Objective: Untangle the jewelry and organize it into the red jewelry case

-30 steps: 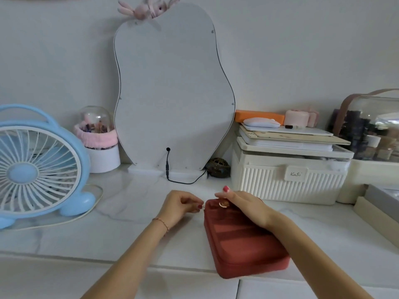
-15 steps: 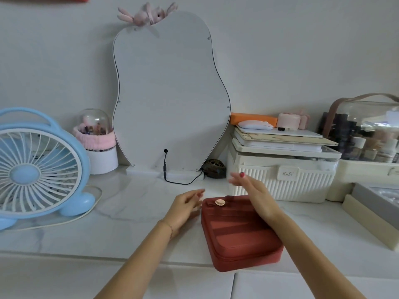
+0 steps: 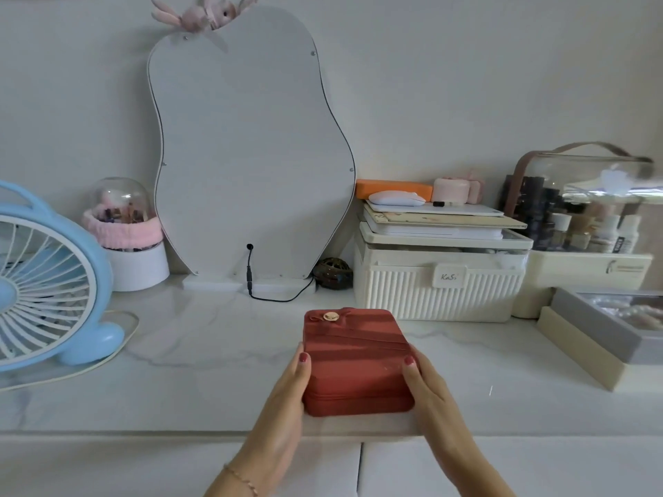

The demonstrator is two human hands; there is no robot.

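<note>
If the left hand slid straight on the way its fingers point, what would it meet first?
The left hand points away along the red jewelry case's left side. Bare countertop lies ahead; probably the mirror base or its black cable comes first, though depth is unclear.

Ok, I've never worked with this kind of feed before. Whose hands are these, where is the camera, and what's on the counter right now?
There is no robot here. A person wears one wide-angle camera on the head, looking forward and down, so the arms enter from the bottom. The left hand and right hand grip opposite sides of the closed red jewelry case, which sits on the white marble counter; its gold clasp faces away from the person. Behind it stands a curvy mirror. A blue fan is at the left, a cream storage box at the right. No loose jewelry is visible.
</note>
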